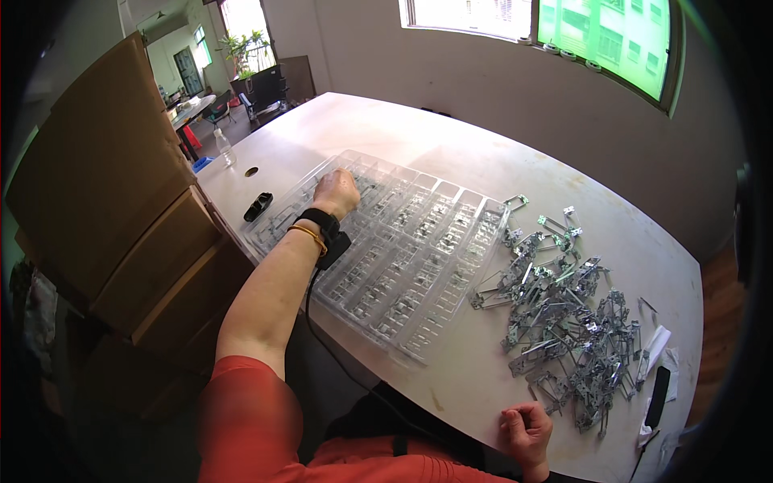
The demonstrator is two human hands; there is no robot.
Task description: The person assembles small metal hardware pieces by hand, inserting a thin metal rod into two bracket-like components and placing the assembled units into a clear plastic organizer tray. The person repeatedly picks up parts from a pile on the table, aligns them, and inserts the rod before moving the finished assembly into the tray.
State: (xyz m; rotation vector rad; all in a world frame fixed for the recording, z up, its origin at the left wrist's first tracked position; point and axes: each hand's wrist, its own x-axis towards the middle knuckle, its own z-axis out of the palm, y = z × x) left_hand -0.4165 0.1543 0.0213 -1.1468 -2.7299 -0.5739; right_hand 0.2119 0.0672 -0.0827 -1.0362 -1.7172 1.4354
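Note:
A clear plastic tray [385, 341] with many compartments lies across the table, small metal parts sitting in its rows. Over its far left portion is my left hand [336, 191], closed with the fingertips pointing down; whatever they hold is hidden behind the knuckles. To the right spreads a tangled heap of silvery metal brackets [576, 322]. My right hand [527, 435] rests by the table's near edge, just below that heap. Its fingers are curled in, and no part shows in them.
Stacked cardboard boxes [97, 185] rise beside the table's left edge. On the white table [515, 165] are a black object [258, 207] and a glass bottle [224, 148] at left. A black strip-shaped object [658, 397] lies at right. A cable [338, 364] trails from my left wrist.

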